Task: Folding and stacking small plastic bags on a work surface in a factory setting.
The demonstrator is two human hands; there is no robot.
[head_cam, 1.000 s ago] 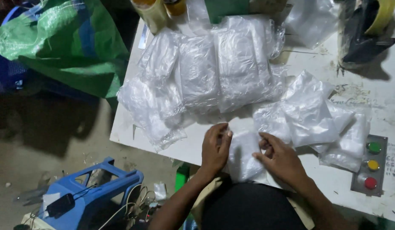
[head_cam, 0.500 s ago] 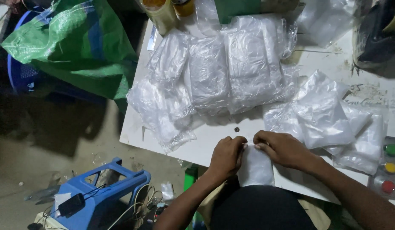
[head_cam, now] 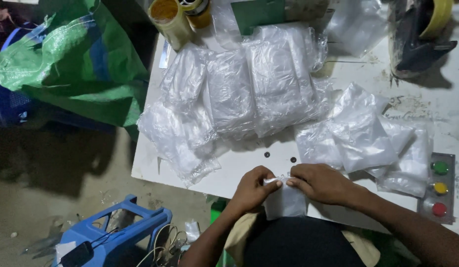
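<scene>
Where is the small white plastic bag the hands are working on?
In the head view, the small white plastic bag hangs over the white table's near edge, pinched between the left hand and right hand.

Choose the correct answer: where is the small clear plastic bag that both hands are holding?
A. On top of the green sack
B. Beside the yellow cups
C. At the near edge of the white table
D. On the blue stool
C: the left hand and right hand pinch the top of the small clear bag, which hangs over the near edge of the white table.
</scene>
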